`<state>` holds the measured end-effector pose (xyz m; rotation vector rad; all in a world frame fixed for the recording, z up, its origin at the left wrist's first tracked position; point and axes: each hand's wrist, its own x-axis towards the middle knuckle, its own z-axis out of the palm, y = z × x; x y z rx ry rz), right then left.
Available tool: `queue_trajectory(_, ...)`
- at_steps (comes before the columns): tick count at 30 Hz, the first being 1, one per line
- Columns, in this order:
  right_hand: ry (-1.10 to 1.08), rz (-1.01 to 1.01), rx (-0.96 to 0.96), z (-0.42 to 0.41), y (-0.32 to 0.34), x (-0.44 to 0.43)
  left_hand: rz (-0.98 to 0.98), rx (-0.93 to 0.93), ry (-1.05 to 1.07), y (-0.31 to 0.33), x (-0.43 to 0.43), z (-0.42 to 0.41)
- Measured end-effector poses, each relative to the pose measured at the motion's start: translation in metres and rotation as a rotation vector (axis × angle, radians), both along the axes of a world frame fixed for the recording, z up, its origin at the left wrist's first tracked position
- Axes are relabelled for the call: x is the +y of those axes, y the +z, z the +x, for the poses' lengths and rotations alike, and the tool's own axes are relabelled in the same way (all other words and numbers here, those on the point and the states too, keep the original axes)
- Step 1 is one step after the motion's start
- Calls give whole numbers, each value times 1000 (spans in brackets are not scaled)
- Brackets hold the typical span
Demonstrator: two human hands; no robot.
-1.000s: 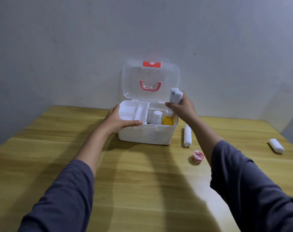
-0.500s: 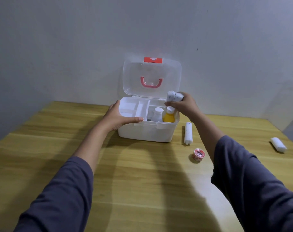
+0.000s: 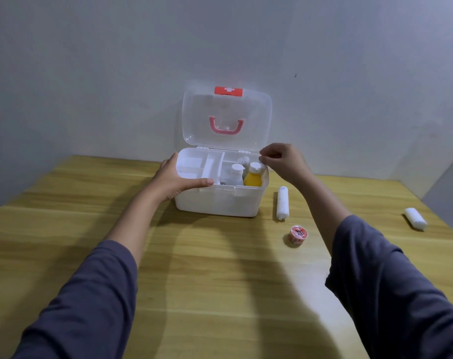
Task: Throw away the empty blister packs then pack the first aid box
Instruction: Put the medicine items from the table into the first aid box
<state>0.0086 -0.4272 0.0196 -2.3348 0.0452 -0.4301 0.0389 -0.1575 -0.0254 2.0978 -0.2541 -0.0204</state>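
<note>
The white first aid box (image 3: 217, 203) stands open at the back of the table, its clear lid (image 3: 226, 117) upright against the wall. Inside on the right stand a yellow bottle (image 3: 253, 178) and a white bottle (image 3: 235, 174), with another white item (image 3: 244, 160) behind them. My left hand (image 3: 177, 180) grips the box's front left rim, thumb along the front edge. My right hand (image 3: 282, 161) hovers over the box's right back corner with fingers loosely curled and nothing in it.
A white bandage roll (image 3: 282, 202) lies just right of the box. A small red tape roll (image 3: 297, 235) sits nearer me. Another white roll (image 3: 415, 218) lies near the table's right edge. The grey wall runs close behind the box.
My right hand held white rolls above the box, lowered them into the right compartment and let go; it is now empty. My left hand stayed on the box.
</note>
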Motion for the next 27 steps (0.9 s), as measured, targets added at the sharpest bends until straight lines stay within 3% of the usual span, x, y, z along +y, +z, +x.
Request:
queue_trajectory(5,-137,-88,-55,-19,-23,-27,-11,-8,41,0,24,3)
queue_trajectory(16,-738,-335,56,-109,-89,-189,-19,-11,8,0,16,2)
queue_trajectory(22,-754,-240,185,-106,-101,-208,-34,-14,4,1,15,0)
queue_trajectory(27,-646,-130,175,-78,-92,-186,-58,-19,0,3,14,-2)
